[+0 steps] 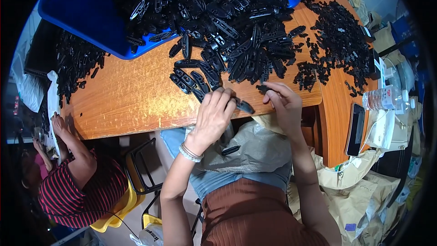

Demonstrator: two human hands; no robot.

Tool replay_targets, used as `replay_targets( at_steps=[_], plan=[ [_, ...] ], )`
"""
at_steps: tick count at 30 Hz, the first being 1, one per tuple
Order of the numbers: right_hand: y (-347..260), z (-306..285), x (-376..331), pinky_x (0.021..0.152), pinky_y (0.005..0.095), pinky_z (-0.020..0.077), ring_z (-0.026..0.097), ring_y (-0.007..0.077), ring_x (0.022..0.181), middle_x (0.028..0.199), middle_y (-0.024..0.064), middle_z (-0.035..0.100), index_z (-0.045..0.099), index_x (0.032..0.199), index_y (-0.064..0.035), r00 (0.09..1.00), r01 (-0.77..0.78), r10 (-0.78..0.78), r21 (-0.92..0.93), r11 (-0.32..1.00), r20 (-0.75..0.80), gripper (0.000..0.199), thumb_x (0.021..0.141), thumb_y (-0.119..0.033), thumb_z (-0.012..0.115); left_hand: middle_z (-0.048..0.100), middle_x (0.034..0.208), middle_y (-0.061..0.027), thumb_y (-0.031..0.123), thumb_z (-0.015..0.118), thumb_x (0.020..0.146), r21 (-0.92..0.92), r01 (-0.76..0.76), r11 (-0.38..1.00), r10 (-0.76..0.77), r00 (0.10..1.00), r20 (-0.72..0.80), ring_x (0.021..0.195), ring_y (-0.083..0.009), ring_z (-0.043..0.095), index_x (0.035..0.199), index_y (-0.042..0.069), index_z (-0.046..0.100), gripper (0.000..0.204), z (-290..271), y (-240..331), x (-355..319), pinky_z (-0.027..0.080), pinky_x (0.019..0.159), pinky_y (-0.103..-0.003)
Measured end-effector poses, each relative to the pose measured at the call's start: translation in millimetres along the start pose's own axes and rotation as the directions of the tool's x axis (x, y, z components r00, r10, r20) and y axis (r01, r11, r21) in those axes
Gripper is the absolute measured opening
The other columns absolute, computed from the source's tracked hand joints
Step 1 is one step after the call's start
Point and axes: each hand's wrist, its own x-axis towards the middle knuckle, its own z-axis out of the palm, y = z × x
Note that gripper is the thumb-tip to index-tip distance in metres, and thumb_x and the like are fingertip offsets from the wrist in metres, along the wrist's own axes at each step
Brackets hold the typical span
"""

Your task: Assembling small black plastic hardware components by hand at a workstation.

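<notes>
Hands meet at the near edge of the wooden table (136, 105), just below the heap of black plastic clips (227, 32). The left hand (213, 116) closes its fingers around a long black clip (242, 105), whose long axis runs from upper left to lower right, free end pointing toward the right hand (284, 105). That hand pinches a small black piece (263, 89) between thumb and forefinger. Joining them well probably calls for a steady left hand and squaring the small piece before pressing it in.
</notes>
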Motion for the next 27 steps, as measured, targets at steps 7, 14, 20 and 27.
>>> replay_targets(
  at_steps=[7, 14, 20, 27],
  plan=[
    [14.0, -3.3, -12.2, 0.058, 0.0156, 0.042, 0.057, 0.0066, 0.071, 0.087, 0.0064, 0.061, 0.06, 0.098, 0.006, 0.994, -0.039, 0.045, 0.057, 0.998, -0.096, 0.013, 0.087, 0.003, 0.053, 0.055, 0.099, -0.017, 0.008, 0.056, 0.07, 0.058, -0.055, 0.997, 0.062, 0.991, -0.122, 0.091, -0.0277, 0.053, 0.092, -0.004, 0.057, 0.026, 11.4, 17.1, -11.2, 0.042, 0.078, -0.034],
    [19.0, 6.2, -19.5, 0.057, 0.0167, 0.0423, 0.055, 0.006, 0.066, 0.08, 0.0044, 0.061, 0.055, 0.097, 0.0022, 0.983, -0.159, 0.16, 0.01, 0.987, -0.092, 0.01, 0.09, -0.004, 0.053, 0.053, 0.103, -0.0202, 0.007, 0.058, 0.073, -0.013, 0.081, 0.997, -0.082, 0.992, -0.101, 0.087, -0.029, 0.053, 0.099, -0.005, 0.055, 0.029, 20.7, 28.3, -13.0, 0.045, 0.078, -0.037],
    [14.4, 12.1, -22.6, 0.054, 0.0197, 0.0428, 0.055, 0.0079, 0.06, 0.076, 0.0073, 0.061, 0.05, 0.096, 0.0025, 0.976, -0.216, 0.216, 0.019, 0.976, -0.009, 0.012, 0.092, -0.009, 0.048, 0.049, 0.114, -0.0247, 0.004, 0.057, 0.076, -0.078, 0.161, 0.984, -0.168, 0.982, -0.088, 0.091, -0.0324, 0.052, 0.111, -0.006, 0.05, 0.037, 22.8, 43.7, -6.2, 0.046, 0.081, -0.037],
    [-10.3, 14.5, -29.1, 0.06, 0.0192, 0.041, 0.053, 0.0096, 0.068, 0.083, 0.0079, 0.059, 0.053, 0.097, 0.0028, 0.983, -0.127, 0.103, 0.16, 0.979, 0.15, 0.011, 0.087, -0.003, 0.053, 0.058, 0.103, -0.0199, -0.001, 0.068, 0.069, -0.605, 0.256, 0.754, -0.447, 0.875, -0.187, 0.091, -0.0282, 0.059, 0.106, -0.004, 0.053, 0.041, 17.7, 51.3, -15.6, 0.048, 0.081, -0.035]
  ],
)
